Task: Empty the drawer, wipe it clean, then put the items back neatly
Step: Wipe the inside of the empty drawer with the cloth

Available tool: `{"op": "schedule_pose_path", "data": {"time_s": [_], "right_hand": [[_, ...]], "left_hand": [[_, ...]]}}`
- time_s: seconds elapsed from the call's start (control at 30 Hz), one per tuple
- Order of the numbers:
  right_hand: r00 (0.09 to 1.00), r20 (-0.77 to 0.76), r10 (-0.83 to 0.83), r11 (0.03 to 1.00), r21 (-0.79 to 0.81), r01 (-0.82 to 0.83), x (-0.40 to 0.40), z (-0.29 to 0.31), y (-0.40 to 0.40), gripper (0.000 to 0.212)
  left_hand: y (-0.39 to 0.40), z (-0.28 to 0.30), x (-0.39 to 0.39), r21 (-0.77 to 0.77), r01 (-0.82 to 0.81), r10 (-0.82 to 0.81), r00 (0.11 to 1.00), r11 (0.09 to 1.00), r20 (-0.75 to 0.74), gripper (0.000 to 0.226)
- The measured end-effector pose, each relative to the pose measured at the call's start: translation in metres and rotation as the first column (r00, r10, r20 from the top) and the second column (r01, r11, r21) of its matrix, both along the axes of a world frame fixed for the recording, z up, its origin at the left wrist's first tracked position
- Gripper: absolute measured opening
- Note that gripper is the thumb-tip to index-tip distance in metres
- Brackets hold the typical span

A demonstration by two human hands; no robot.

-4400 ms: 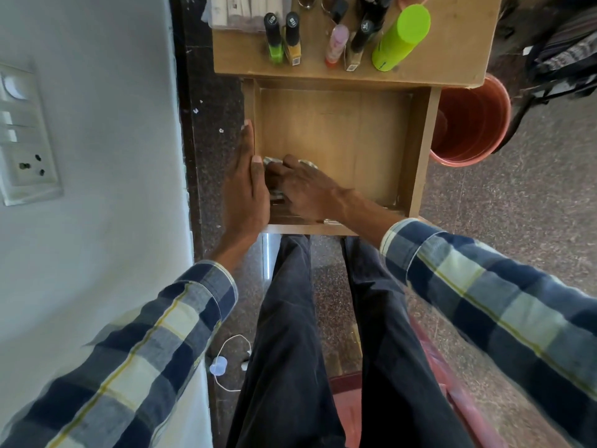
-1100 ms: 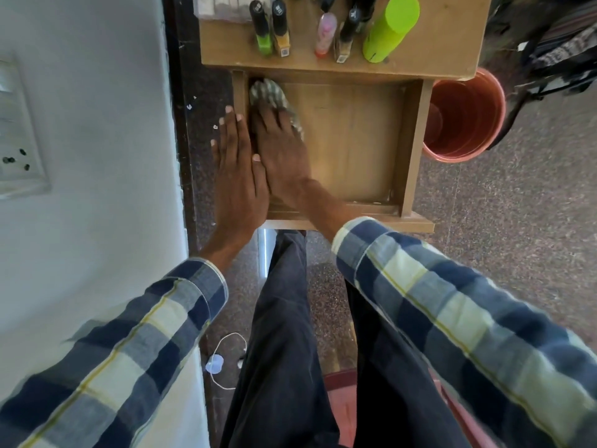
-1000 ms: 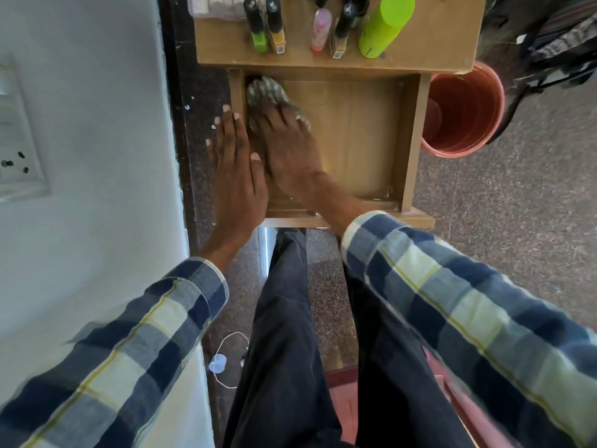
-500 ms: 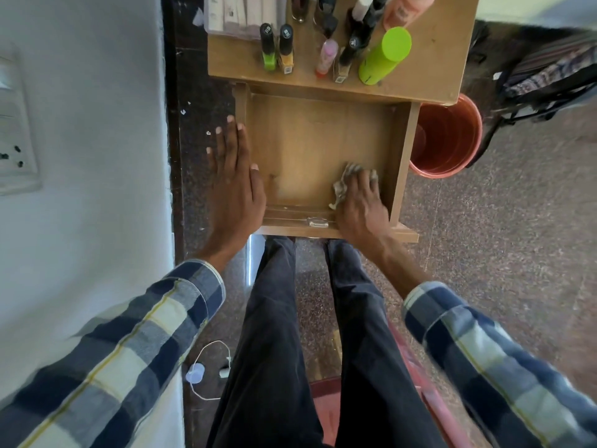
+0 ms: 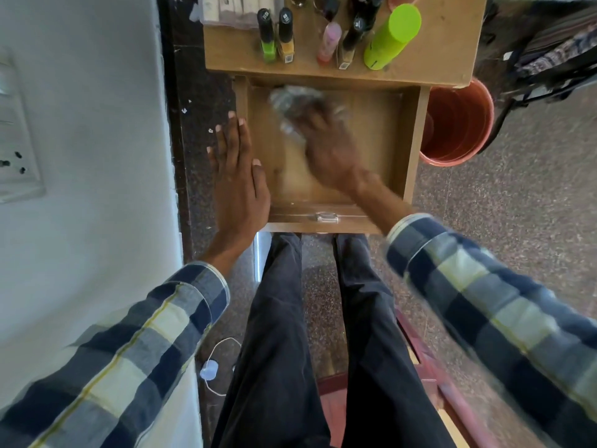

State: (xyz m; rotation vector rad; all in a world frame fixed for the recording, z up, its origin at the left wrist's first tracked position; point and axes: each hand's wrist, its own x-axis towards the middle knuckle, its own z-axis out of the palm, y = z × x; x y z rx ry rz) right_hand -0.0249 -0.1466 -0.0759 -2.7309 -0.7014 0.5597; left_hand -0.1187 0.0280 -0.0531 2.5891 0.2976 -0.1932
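The wooden drawer (image 5: pixel 410 134) is pulled out below the tabletop, with nothing inside but my hand and a cloth. My right hand (image 5: pixel 326 147) is blurred inside the drawer, pressing a pale patterned cloth (image 5: pixel 292 101) onto the floor of the drawer near its far left corner. My left hand (image 5: pixel 239 179) lies flat, fingers spread, on the drawer's left wall. On the tabletop (image 5: pixel 445 46) stand the removed items: several nail polish bottles (image 5: pixel 274 37), a pink bottle (image 5: pixel 328 43) and a lime green canister (image 5: pixel 392 37).
An orange bucket (image 5: pixel 458 124) stands on the floor right of the drawer. A white wall (image 5: pixel 80 156) with a socket plate is at the left. My legs (image 5: pixel 323 334) sit under the drawer front; a white cable (image 5: pixel 213 370) lies on the floor.
My right hand has swept the cloth from the drawer's near right corner to its far left area. The left hand stays on the left wall.
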Motion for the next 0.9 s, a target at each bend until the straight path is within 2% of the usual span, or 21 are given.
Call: {"op": "schedule_pose_path", "data": {"time_s": [0.1,0.23,0.27,0.33,0.4,0.43,0.47,0.57,0.7,0.77,0.83,0.9], "right_hand": [[0.982,0.01,-0.191,0.981,-0.036,0.191,-0.001,0.012,-0.024,0.069],[0.894,-0.027,-0.447,0.895,0.005,0.447,-0.014,0.026,0.008,0.069],[0.899,-0.037,-0.437,0.898,0.032,0.438,-0.013,0.02,0.022,0.067],[0.969,-0.073,-0.235,0.97,0.048,0.239,-0.008,0.004,0.048,0.057],[0.993,-0.11,-0.038,0.999,0.031,0.042,-0.01,-0.007,0.069,0.062],[0.992,-0.123,-0.012,1.0,0.011,0.013,-0.013,-0.007,0.073,0.067],[0.991,-0.13,-0.003,1.0,0.019,0.005,-0.016,-0.006,0.073,0.066],[0.997,-0.07,0.044,0.992,0.124,-0.035,-0.028,0.008,0.057,0.045],[0.948,-0.247,0.2,0.973,0.162,-0.163,-0.069,0.011,0.042,0.037],[0.913,-0.381,0.147,0.986,0.125,-0.107,-0.076,0.029,0.042,0.043],[0.922,-0.379,0.076,0.994,0.097,-0.042,-0.066,0.034,0.043,0.045],[0.912,-0.385,0.14,0.99,0.084,-0.116,-0.057,0.033,0.036,0.039]], "left_hand": [[-0.001,0.002,0.0,-0.016,0.003,-0.003,1.0,1.0,0.003,0.062],[0.0,-0.002,-0.001,-0.036,0.005,-0.004,1.0,0.999,0.023,0.062],[0.0,-0.002,-0.001,-0.051,0.007,-0.005,1.0,0.999,0.027,0.062],[0.0,-0.002,-0.001,-0.075,-0.002,0.004,0.999,0.997,0.032,0.063],[0.0,0.001,0.0,-0.085,-0.016,0.019,0.999,0.996,0.032,0.065],[0.0,0.002,0.001,-0.095,-0.018,0.021,0.999,0.995,0.032,0.066],[0.0,0.002,0.001,-0.106,-0.017,0.021,0.999,0.994,0.031,0.066],[-0.001,0.002,0.001,-0.109,-0.015,0.018,0.999,0.994,0.028,0.063],[-0.003,0.001,0.001,-0.095,-0.033,0.033,0.999,0.995,0.003,0.062],[-0.004,0.0,0.001,-0.078,-0.04,0.04,0.999,0.996,-0.001,0.063],[-0.003,-0.001,0.001,-0.044,-0.037,0.037,0.999,0.998,0.002,0.063],[-0.002,-0.001,0.001,-0.02,-0.029,0.029,1.0,0.999,0.001,0.062]]}}
